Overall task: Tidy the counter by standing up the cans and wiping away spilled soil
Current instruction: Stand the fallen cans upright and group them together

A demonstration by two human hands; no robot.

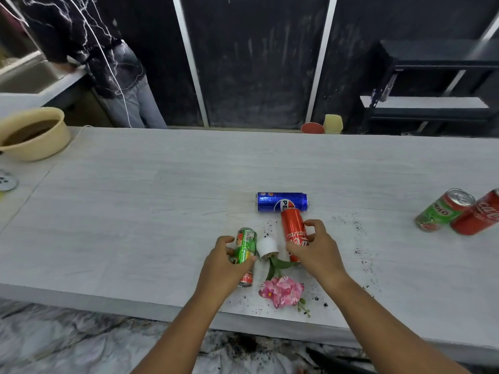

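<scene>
Three cans lie on their sides on the pale counter (162, 198). My left hand (224, 261) is closed around the green can (246, 245). My right hand (316, 245) grips the red can (293, 228). Just beyond it, a blue Pepsi can (282, 201) lies crosswise. Between my hands a small white pot (267, 247) is tipped over, its pink flower (282, 290) pointing toward me. Dark soil specks (359, 228) are scattered around the cans and near the front edge. A green Milo can (442, 210) and a red Coca-Cola can (478, 215) stand at the far right.
A beige basin (35, 141) with brown contents sits at the counter's far left. A red cup (312, 128) and a yellow cup (333, 124) stand behind the back edge. Another person (108, 58) stands at the back left. A dark shelf unit (432, 85) is at the back right.
</scene>
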